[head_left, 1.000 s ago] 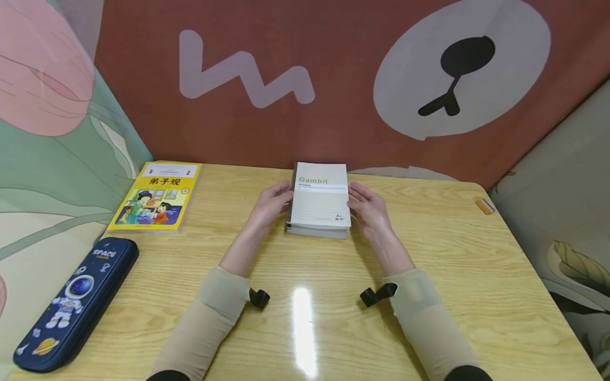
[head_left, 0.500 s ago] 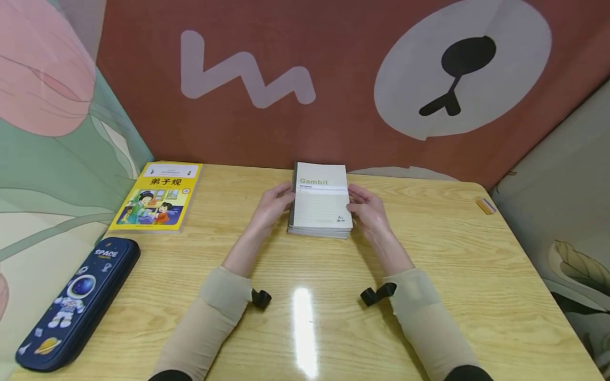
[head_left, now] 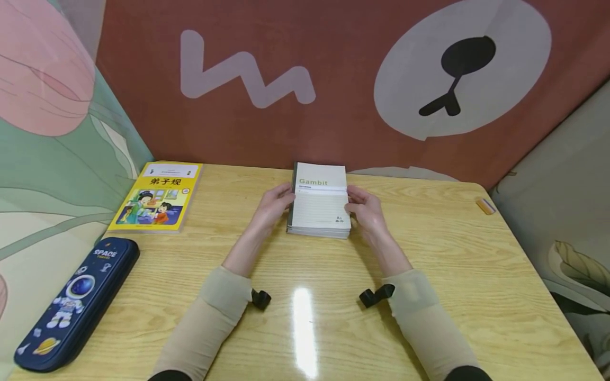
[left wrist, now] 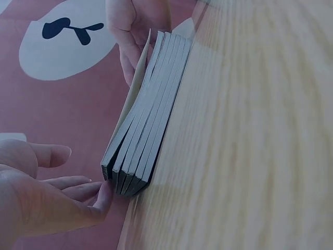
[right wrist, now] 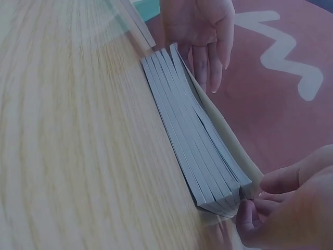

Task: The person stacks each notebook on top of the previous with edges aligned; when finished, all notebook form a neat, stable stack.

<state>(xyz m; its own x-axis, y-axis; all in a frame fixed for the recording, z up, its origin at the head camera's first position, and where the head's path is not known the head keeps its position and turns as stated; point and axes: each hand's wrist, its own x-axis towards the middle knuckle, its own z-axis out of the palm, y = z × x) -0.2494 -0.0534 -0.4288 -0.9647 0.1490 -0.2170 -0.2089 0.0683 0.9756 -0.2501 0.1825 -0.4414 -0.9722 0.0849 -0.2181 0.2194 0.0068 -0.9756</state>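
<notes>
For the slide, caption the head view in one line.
Both hands, left hand and right hand, flank a stack of notebooks on a wooden table.

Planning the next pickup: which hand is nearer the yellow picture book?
Left. The left hand is at the notebook stack's spine side, facing the yellow picture book; the right hand is beyond the stack.
</notes>
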